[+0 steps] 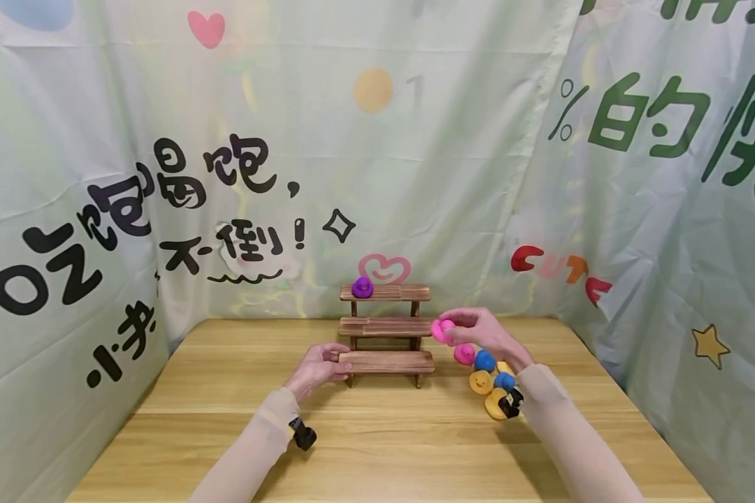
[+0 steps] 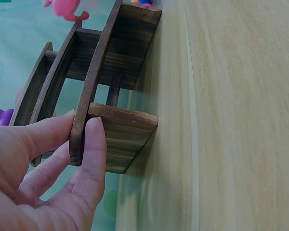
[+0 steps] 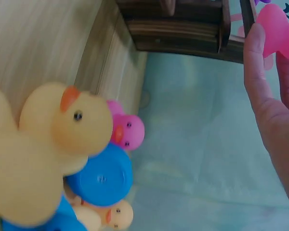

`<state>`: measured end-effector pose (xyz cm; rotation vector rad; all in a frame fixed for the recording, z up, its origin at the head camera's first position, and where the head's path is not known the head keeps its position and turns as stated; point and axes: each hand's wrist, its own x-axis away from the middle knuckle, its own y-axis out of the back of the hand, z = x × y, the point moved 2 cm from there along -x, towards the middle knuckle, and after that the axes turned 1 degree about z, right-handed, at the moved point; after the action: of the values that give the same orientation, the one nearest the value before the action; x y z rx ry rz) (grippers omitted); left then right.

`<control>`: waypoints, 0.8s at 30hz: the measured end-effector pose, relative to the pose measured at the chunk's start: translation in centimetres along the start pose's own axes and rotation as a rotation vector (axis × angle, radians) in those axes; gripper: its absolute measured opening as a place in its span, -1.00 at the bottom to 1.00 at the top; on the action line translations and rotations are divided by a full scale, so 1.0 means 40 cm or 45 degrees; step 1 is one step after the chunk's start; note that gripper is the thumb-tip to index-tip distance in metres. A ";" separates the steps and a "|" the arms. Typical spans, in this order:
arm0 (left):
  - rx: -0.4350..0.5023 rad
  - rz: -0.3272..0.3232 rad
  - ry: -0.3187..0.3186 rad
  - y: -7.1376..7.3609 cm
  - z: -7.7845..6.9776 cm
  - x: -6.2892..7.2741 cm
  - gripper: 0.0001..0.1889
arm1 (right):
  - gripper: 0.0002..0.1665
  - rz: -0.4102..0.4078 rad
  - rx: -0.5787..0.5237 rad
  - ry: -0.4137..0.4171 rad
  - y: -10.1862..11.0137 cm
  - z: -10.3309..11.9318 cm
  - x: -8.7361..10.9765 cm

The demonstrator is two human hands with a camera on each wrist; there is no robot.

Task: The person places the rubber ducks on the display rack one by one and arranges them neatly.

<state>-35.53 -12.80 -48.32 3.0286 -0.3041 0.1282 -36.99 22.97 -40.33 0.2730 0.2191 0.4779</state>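
A small three-step wooden shelf (image 1: 386,361) stands on the table. My left hand (image 1: 318,370) pinches the left end of its lowest board, thumb on one face and fingers on the other, as the left wrist view (image 2: 82,139) shows up close. On the top step, toward the left, sits a purple rubber duck (image 1: 362,287). My right hand (image 1: 481,332) holds a pink rubber duck (image 1: 442,330) between thumb and fingers, raised beside the right end of the middle step. Another pink duck (image 1: 464,354) lies on the table below that hand.
Right of the shelf, blue ducks (image 1: 485,360) and yellow ducks (image 1: 481,382) cluster under the right forearm. A printed cloth (image 1: 453,175) hangs behind and at both sides of the wooden table (image 1: 377,447).
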 end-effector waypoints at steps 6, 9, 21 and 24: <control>-0.004 -0.001 0.001 -0.002 -0.001 -0.001 -0.57 | -0.47 -0.026 -0.100 -0.014 -0.014 -0.002 -0.007; -0.002 -0.001 0.000 -0.002 0.000 -0.002 -0.56 | -0.47 -0.049 -0.088 -0.013 -0.017 -0.004 -0.009; 0.010 -0.003 0.003 0.000 0.004 -0.003 -0.56 | -0.50 -0.129 -0.042 -0.012 -0.025 0.022 -0.026; 0.008 0.000 -0.001 0.000 0.004 -0.002 -0.55 | -0.51 -0.133 -0.020 0.018 -0.031 0.032 -0.038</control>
<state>-35.60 -12.78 -48.47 3.0350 -0.3044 0.1279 -37.43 20.91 -39.30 0.2421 0.2419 0.3784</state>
